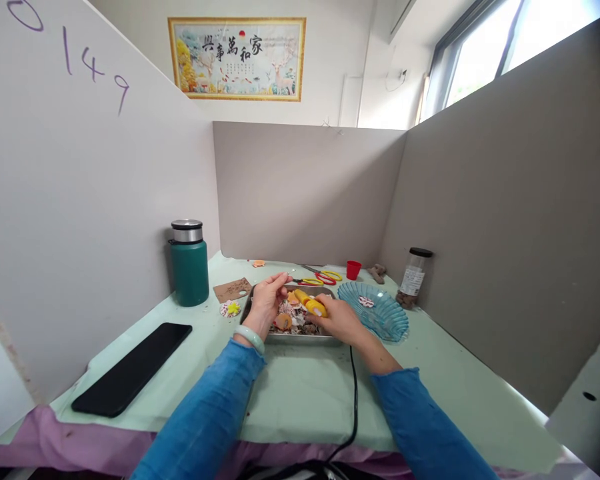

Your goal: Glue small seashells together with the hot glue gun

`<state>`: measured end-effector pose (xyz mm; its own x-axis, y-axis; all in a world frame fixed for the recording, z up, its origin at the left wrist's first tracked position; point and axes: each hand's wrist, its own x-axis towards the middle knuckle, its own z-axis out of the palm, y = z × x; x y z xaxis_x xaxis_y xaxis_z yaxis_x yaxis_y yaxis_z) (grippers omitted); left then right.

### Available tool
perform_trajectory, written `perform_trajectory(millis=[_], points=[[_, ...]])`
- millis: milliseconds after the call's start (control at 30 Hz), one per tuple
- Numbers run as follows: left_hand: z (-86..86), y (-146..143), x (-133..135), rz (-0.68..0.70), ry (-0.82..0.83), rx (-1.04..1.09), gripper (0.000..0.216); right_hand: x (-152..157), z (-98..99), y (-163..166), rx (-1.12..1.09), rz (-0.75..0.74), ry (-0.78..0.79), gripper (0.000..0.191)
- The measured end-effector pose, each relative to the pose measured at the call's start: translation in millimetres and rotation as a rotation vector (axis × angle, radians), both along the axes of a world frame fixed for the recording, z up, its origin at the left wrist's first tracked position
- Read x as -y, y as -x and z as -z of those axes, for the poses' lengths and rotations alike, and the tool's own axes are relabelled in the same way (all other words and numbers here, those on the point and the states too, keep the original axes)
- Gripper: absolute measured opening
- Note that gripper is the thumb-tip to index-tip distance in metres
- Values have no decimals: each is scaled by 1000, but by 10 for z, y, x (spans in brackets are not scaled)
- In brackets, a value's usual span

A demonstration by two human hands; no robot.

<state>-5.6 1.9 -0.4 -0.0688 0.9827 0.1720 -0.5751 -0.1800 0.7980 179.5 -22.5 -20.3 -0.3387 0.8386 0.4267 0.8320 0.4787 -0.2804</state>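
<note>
A metal tray (300, 337) with several small shells and scraps in it sits mid-table. My left hand (266, 301) hovers over the tray's left side, fingertips pinched together at the top on something too small to make out. My right hand (338, 319) is wrapped round a yellow corded tool (311, 303), whose tip points left toward my left hand's fingers. Its black cord (353, 400) runs back toward me off the table's front edge.
A blue shell-shaped glass dish (383, 315) lies right of the tray. Scissors (321, 276), a red cup (353, 269), a jar (413, 277), a green flask (189, 264), a brown card (233, 290) and a black phone (132, 368) stand around. Grey partitions wall three sides.
</note>
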Motion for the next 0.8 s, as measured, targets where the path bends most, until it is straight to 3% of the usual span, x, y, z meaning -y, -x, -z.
perform_trajectory(millis=[333, 500, 633, 700, 800], points=[[14, -10, -21, 31, -27, -52, 31, -5, -79, 158, 145, -144, 123, 42], [26, -12, -22, 28, -44, -81, 33, -38, -145, 130, 47, -348, 251, 45], [32, -16, -17, 23, -39, -109, 34, -163, -169, -9, -73, -180, 165, 32], [35, -15, -20, 17, -32, -117, 35, -232, -145, -61, -64, -70, 105, 26], [39, -13, -24, 21, -37, -136, 35, -320, -108, -55, 9, -21, 96, 18]])
